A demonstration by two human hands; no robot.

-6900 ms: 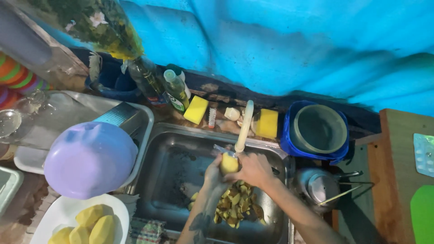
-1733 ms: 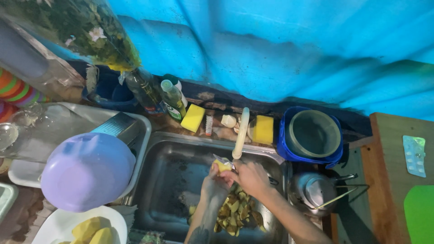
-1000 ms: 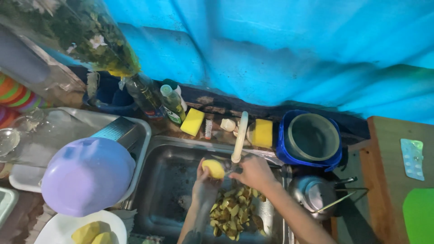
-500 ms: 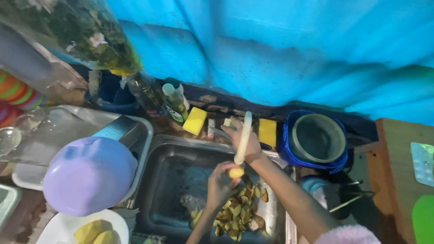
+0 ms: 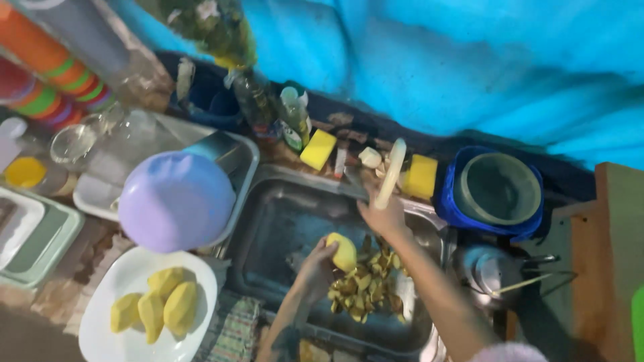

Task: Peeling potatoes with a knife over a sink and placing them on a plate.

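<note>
I am clamping my left hand [image 5: 314, 267] on a peeled potato [image 5: 343, 251] over the sink [image 5: 268, 228]; my right hand [image 5: 384, 216], at one o'clock, is gripping the peeler [image 5: 391, 173]. Wet skin could be slipping.

left hand [image 5: 315, 268] cupped closed, right hand [image 5: 384, 216] raised, fingers curled shut

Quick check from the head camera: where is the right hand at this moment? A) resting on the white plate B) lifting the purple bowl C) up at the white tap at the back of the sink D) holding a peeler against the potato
C: the right hand reaches up to the white tap behind the sink, while the left hand alone holds the peeled potato over the peels.
</note>
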